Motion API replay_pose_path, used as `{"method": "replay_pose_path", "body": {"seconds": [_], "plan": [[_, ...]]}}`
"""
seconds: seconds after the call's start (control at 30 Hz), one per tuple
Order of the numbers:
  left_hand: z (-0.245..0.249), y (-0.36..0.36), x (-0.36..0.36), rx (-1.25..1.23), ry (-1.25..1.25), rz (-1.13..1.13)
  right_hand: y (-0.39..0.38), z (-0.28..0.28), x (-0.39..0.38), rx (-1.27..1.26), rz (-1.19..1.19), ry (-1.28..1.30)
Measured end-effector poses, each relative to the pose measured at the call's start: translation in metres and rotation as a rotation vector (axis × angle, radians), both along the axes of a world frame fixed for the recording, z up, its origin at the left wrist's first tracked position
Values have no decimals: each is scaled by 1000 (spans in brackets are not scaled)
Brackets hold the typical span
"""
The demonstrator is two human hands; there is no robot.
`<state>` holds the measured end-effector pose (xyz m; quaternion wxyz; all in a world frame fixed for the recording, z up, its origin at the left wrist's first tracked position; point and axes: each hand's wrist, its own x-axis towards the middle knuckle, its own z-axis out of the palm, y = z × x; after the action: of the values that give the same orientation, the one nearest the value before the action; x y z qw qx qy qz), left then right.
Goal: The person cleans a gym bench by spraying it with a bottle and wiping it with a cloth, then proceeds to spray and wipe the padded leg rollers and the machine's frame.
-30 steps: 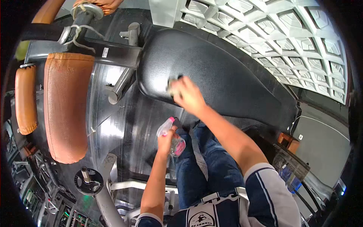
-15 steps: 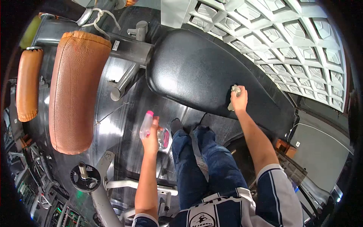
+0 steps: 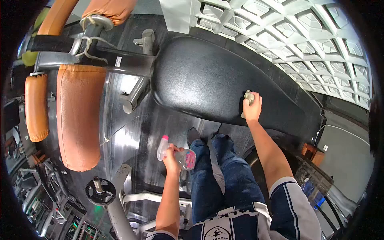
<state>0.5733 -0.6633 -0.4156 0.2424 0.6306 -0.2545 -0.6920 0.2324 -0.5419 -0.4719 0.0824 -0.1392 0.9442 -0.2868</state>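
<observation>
A clear spray bottle with a pink nozzle tip [image 3: 188,159] is gripped around its neck by my left hand [image 3: 171,160], held low in front of my legs. My right hand [image 3: 253,108] is closed on a crumpled pale cloth [image 3: 248,97], which rests against the narrower right part of a long black padded bench [image 3: 200,76]. Part of the cloth is hidden under my fingers.
Brown padded rollers [image 3: 80,116] on a metal frame stand at the left. A weight plate on a post [image 3: 101,191] is at lower left. A white latticed wall [image 3: 280,32] runs behind the bench. A brown box [image 3: 313,155] lies at right.
The view has shifted, so the rollers sit lower. My left hand and the bottle appear lower and further right. My right hand stays at about the same place on the bench with the cloth.
</observation>
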Motion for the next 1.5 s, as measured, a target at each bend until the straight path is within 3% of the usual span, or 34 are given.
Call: {"method": "replay_pose_path", "body": {"seconds": [0.13,0.27,0.4,0.53,0.67,0.8,0.87,0.97,1.0,1.07,1.13,1.17,1.2,1.23,1.27,1.3,1.37,1.43,1.47,1.5], "plan": [[-2,18,1,101,133,-30,-8,1,2,-22,-115,-6],[11,21,-19,97,76,-131,-15,-2,-2,-69,-227,-39],[13,20,-22,51,100,-143,-41,-6,-22,-80,-206,80],[11,22,-12,57,65,-152,-114,0,-53,-71,-74,190],[13,25,3,74,28,-154,-200,14,-45,-172,267,270],[9,34,20,55,5,-163,-258,40,21,-321,566,201],[10,39,26,68,29,-146,-270,45,57,-245,802,189],[17,40,26,89,20,-157,-245,51,107,-231,1132,198],[19,40,25,71,-14,-190,-227,56,119,-119,1213,204],[23,38,26,53,-45,-214,-178,44,129,-261,1245,354],[25,34,31,-3,-85,-335,-118,37,113,-64,1375,217],[23,35,33,1,-84,-324,-87,19,102,-69,1316,248],[21,36,33,10,-68,-288,-65,13,91,148,1016,-159],[20,37,35,20,-53,-249,-65,33,63,165,946,-412],[19,36,40,47,-49,-258,-47,34,47,-213,883,106],[20,35,43,48,-47,-243,-40,32,33,-149,635,125],[21,36,48,35,-16,-226,-37,-2,-17,-24,376,256],[19,38,52,38,-5,-188,-81,-13,-55,43,208,245],[19,41,55,43,0,-162,-112,-23,-69,-8,158,371],[19,43,57,49,-4,-155,-151,-17,-81,-81,192,322]]}}
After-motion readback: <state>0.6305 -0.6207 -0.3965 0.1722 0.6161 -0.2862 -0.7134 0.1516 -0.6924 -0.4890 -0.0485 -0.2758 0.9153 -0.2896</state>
